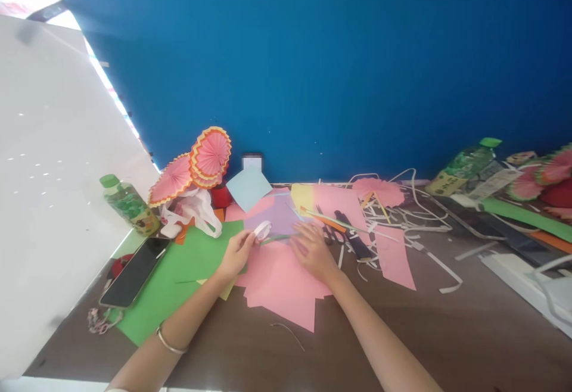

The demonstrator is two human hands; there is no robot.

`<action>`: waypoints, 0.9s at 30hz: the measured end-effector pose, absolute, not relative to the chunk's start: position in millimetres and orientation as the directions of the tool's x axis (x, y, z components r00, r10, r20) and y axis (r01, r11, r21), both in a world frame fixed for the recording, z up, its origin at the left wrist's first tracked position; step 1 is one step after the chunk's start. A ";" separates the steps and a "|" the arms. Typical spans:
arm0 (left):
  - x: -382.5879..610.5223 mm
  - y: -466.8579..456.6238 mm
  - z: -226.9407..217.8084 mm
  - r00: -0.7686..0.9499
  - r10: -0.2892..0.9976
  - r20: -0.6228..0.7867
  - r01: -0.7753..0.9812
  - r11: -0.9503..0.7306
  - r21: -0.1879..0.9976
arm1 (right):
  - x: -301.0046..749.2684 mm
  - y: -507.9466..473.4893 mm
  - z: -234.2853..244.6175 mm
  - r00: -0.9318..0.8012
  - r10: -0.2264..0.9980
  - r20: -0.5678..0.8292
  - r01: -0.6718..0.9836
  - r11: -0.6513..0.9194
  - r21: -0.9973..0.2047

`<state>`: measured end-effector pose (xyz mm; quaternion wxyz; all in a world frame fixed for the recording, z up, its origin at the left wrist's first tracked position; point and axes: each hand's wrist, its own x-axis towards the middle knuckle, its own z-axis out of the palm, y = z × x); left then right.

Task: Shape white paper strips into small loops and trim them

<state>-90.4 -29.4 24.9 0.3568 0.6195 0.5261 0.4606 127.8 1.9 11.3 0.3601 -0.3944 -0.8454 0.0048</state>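
Observation:
My left hand (238,253) is closed in a pinch on a looped white strip (263,229), which stands up above its fingertips. A thin green strip (276,239) runs from beside it towards my right hand (315,250). That hand's fingers are stretched out over the paper, with their tips at the strip's far end; whether they press on it is hidden. Beneath both hands lie a purple sheet (279,212) and overlapping pink sheets (286,282). Beyond my right hand, orange and pale paper strips (328,220) lie across the pile.
Scissors (328,236) and a black-handled tool (355,240) lie right of my right hand, near tangled white strips (424,219). On the left are green paper (179,285), a phone (136,273), a bottle (129,204) and pleated paper rosettes (211,156). A blue panel (313,70) stands behind.

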 end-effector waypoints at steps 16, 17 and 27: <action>-73.3 -52.7 16.5 0.421 0.886 0.192 0.216 -0.304 0.928 | 103.4 -14.7 7.5 -0.277 0.657 0.702 0.589 0.693 -0.416; -73.6 -52.9 16.9 0.430 0.882 0.194 0.221 -0.311 0.924 | 103.2 -15.7 8.5 -0.285 0.651 0.703 0.576 0.702 -0.417; -79.2 -43.9 4.2 0.533 0.739 0.413 0.345 -0.635 0.691 | 102.1 -14.2 10.3 0.050 0.916 0.399 0.310 0.365 -0.878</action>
